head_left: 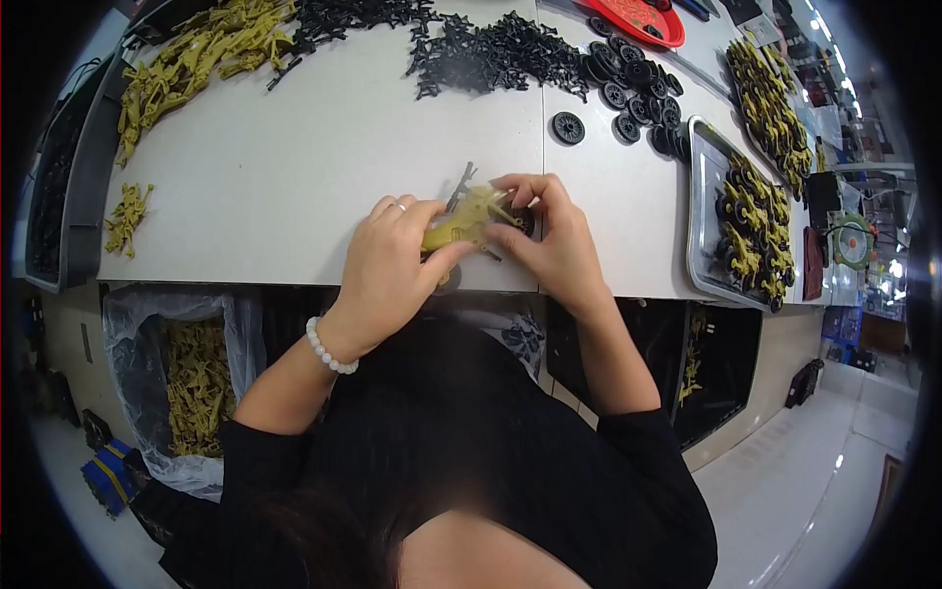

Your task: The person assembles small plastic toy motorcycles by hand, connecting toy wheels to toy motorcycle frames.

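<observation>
Near the table's front edge, a yellow toy motorcycle body [453, 232] with black handlebar-like parts is held between my two hands, slightly blurred. My left hand [391, 253] grips its left end between thumb and fingers; a ring and a white bead bracelet show on that side. At the other end my right hand [551, 236] pinches the toy, its fingers curled around a dark wheel [524, 220]. Part of another round wheel [448, 279] shows below my left thumb. The fingers hide much of the toy.
Yellow body parts [191, 69], small black parts [496, 57] and black spoked wheels [638, 86] lie in heaps along the far side. One wheel [567, 128] lies apart. A metal tray [699, 211] of toys stands right; below left, a plastic-lined bin [134, 339] holds yellow parts.
</observation>
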The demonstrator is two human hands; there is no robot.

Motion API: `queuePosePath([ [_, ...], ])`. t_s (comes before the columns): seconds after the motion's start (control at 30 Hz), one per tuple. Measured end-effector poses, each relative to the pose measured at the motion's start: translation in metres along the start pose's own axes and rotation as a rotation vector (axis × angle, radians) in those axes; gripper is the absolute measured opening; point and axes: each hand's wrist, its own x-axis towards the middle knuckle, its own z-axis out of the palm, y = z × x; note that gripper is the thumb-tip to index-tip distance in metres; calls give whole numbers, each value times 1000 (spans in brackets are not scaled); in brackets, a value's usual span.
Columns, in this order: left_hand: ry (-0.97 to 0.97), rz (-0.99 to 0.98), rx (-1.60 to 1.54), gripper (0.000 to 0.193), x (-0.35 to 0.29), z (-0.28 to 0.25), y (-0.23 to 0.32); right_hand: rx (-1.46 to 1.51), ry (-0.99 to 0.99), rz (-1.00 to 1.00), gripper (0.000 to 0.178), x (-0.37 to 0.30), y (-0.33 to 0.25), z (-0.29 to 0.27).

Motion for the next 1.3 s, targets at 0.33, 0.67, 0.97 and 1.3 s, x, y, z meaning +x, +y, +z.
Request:
queuePosePath([
  [0.33, 96, 79, -49, 35, -7, 5, -3, -118, -144, -28, 35, 19, -13, -12],
  [0.67, 14, 21, -395, 28, -2, -7, 4, 279, 36, -177, 30, 0, -12, 0],
  [0.97, -81, -302, -1011, 16, -3, -8, 13, 313, 24, -183, 51, 4, -32, -15],
  [1.3, 208, -1, -1310, 23, -3, 21, -4, 348, 117, -282, 27, -8, -37, 7],
])
